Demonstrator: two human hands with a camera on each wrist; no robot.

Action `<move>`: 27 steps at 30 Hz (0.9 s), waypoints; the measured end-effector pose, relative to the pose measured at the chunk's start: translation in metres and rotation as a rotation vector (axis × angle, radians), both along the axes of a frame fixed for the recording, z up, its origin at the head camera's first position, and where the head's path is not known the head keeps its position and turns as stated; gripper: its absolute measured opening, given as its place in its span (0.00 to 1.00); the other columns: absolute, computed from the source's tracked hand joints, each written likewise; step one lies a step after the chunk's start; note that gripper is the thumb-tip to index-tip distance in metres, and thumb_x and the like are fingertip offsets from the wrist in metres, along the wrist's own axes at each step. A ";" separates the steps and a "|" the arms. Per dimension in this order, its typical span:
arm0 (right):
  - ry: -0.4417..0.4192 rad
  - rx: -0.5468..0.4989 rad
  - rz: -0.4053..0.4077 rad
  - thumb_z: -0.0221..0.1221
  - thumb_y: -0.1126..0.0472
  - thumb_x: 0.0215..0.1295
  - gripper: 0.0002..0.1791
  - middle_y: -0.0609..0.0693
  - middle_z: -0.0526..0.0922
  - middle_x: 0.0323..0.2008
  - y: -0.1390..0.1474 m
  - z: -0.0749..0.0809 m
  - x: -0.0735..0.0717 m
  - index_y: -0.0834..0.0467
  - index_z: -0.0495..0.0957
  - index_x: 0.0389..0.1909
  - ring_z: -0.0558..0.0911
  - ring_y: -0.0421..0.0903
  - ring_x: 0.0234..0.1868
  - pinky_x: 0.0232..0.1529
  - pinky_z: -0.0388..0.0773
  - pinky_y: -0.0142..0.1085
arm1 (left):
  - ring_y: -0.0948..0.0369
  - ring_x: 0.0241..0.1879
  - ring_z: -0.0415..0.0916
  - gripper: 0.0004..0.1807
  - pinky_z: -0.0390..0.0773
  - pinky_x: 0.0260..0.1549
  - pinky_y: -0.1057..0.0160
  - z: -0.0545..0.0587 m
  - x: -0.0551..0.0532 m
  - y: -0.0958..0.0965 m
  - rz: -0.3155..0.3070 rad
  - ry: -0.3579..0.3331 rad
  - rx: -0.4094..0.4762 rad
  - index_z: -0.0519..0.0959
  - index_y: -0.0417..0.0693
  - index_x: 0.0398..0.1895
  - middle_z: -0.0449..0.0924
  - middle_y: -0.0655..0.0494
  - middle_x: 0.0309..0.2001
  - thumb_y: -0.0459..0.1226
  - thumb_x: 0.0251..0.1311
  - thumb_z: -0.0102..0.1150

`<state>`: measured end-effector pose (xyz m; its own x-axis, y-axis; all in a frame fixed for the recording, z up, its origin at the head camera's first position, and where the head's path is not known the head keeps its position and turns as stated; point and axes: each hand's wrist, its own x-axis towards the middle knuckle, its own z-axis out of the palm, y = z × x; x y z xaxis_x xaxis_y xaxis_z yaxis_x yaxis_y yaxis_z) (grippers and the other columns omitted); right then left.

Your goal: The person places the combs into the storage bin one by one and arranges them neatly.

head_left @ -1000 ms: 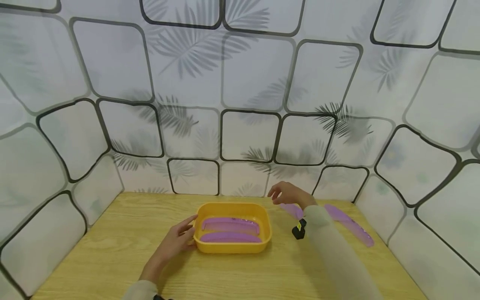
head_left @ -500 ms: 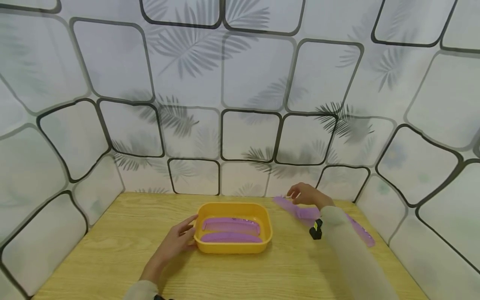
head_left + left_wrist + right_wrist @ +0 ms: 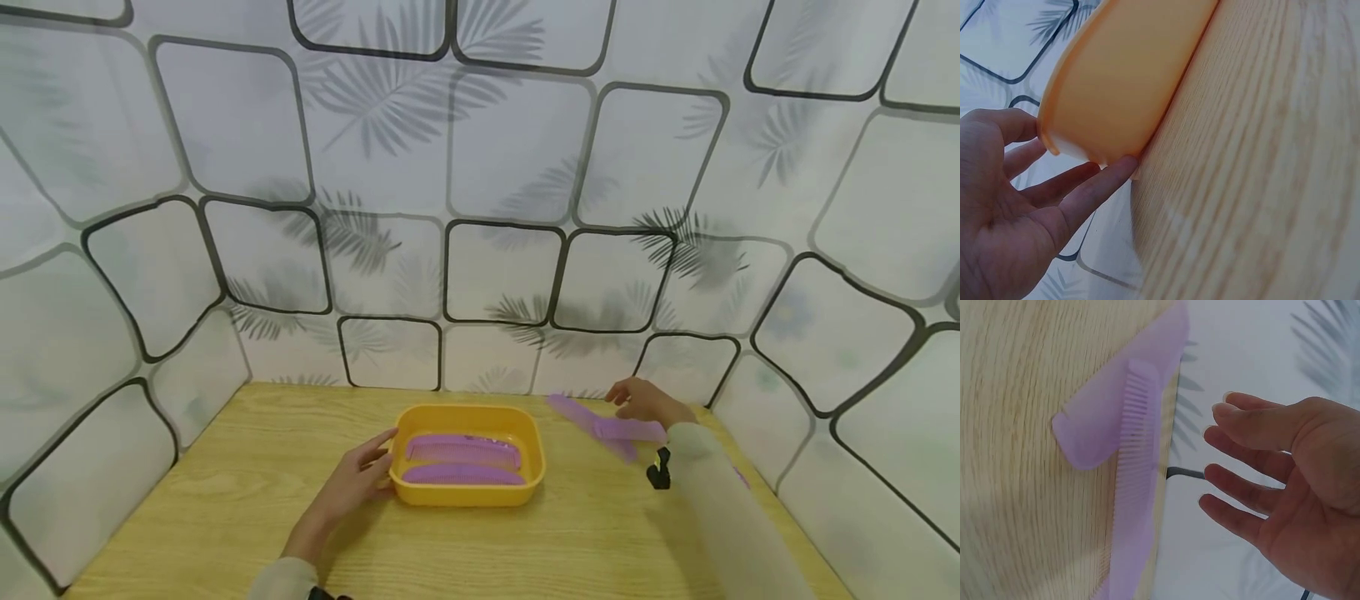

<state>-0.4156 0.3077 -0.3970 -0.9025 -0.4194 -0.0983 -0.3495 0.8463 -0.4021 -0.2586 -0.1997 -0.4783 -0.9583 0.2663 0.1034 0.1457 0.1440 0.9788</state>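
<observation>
A yellow plastic basin [image 3: 467, 497] stands on the table with two purple combs inside, a rear comb [image 3: 463, 452] and a front comb [image 3: 462, 475]. My left hand [image 3: 352, 479] touches the basin's left end, its fingertips against the outer wall [image 3: 1116, 81]. At the back right, my right hand [image 3: 647, 402] hovers over loose purple combs with nothing in its loosely bent fingers. One comb [image 3: 1138, 469] lies across a second comb [image 3: 1100, 409]. Beyond my right forearm, a small purple tip [image 3: 741, 477] shows; the sleeve hides the rest.
The wood-grain table [image 3: 480, 554] meets a patterned cloth wall [image 3: 498, 271] behind it, and more cloth hangs at both sides. A black wrist device [image 3: 658, 469] sits on my right wrist.
My right hand has moved rightward from beside the basin, past the loose combs, uncovering more of them. The left hand and the basin stay in place.
</observation>
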 end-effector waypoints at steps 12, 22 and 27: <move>0.021 0.013 -0.011 0.63 0.75 0.62 0.18 0.72 0.83 0.51 0.026 -0.012 0.002 0.72 0.80 0.53 0.81 0.69 0.54 0.58 0.81 0.60 | 0.39 0.60 0.78 0.32 0.89 0.50 0.49 -0.001 -0.001 0.001 0.003 0.014 -0.012 0.52 0.32 0.80 0.67 0.19 0.66 0.38 0.81 0.46; 0.106 -0.007 -0.036 0.60 0.75 0.60 0.16 0.74 0.83 0.47 0.042 -0.027 0.009 0.73 0.80 0.50 0.81 0.71 0.51 0.55 0.80 0.63 | 0.38 0.61 0.78 0.32 0.89 0.49 0.49 -0.003 -0.002 -0.001 0.001 0.012 -0.007 0.53 0.33 0.81 0.67 0.20 0.65 0.38 0.81 0.46; 0.164 -0.016 -0.020 0.61 0.76 0.57 0.15 0.73 0.85 0.45 0.048 -0.034 0.008 0.73 0.81 0.47 0.82 0.70 0.49 0.54 0.80 0.64 | 0.39 0.61 0.78 0.33 0.89 0.50 0.50 -0.003 -0.002 -0.001 0.000 -0.004 -0.001 0.52 0.34 0.81 0.67 0.20 0.66 0.38 0.81 0.46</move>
